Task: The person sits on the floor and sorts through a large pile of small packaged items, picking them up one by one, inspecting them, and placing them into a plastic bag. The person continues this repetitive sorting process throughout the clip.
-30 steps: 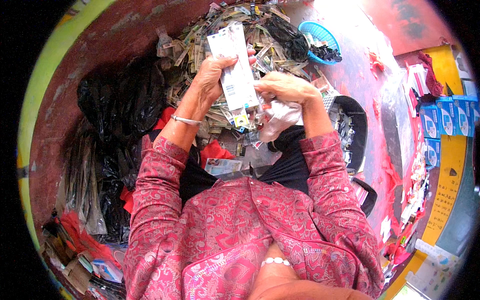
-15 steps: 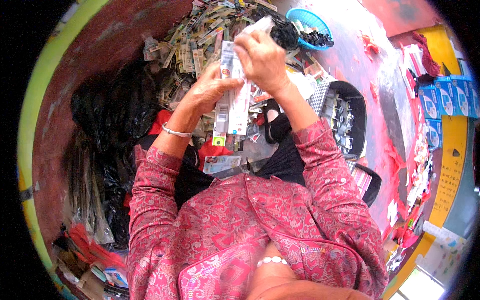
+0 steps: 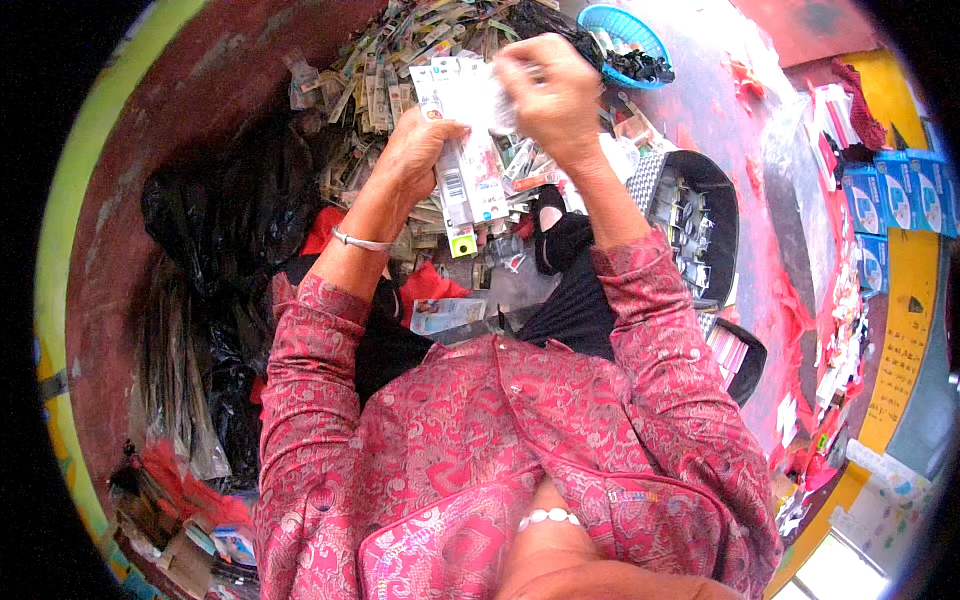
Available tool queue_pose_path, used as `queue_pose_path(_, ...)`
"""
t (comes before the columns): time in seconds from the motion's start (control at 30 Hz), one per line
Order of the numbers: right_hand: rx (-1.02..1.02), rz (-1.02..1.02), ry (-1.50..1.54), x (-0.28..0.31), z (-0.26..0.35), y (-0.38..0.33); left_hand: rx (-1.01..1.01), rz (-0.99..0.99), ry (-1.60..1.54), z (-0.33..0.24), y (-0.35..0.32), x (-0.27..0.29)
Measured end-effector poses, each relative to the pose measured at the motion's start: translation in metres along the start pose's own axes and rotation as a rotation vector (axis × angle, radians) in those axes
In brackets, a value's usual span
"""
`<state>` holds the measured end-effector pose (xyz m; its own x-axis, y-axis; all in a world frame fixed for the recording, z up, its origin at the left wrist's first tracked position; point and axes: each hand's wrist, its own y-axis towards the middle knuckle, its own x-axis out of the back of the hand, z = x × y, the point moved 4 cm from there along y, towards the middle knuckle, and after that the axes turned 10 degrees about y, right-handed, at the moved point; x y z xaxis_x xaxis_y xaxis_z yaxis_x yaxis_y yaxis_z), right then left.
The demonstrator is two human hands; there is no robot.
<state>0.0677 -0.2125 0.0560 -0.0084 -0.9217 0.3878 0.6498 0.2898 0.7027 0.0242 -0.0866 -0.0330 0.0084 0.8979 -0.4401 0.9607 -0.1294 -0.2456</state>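
Note:
My left hand (image 3: 412, 150) is closed on a long, flat, white printed packet (image 3: 455, 195), its thumb pressed across the front. The packet looks like a narrow product carton or card sleeve, opened out wider at its upper end, with a barcode and a yellow-green patch at its lower end. To the right of that upper end, my right hand (image 3: 553, 100) is raised with fingers curled in and blurred by motion. A whitish, filmy bit shows beside its fingers, too smeared to name. Beyond both hands spreads a heap of similar narrow packets (image 3: 375, 90).
A blue plastic basket (image 3: 625, 30) with dark scraps stands at the back right. Nearer is a black box (image 3: 715, 190) holding small grey pieces, with another dark container (image 3: 745, 365) below it. Black plastic bags (image 3: 225, 200) lie left. Blue boxes (image 3: 905, 195) are stacked far right.
My right hand has moved slightly up and right, away from the packet's face, and blurs. The packet has shifted a little upward, and its upper end now spreads wider.

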Motion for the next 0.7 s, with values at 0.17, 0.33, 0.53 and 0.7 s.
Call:
queue_pose_path(0.17,-0.034,0.316,-0.092,-0.043,0.006,-0.026,-0.017,-0.164,-0.149,0.003,0.012,0.024)
queue_pose_path(0.33,0.233,0.533,-0.155,-0.051,0.033,-0.047,-0.074,-0.3,-0.119,-0.019,0.006,0.033)
queue_pose_path(0.53,0.01,0.962,-0.085,-0.015,0.015,-0.049,-0.127,-0.43,-0.197,-0.03,0.004,0.055)
queue_pose_path(0.7,-0.392,0.258,0.041,0.024,-0.015,-0.012,-0.215,-0.39,-0.172,-0.029,0.007,0.044)
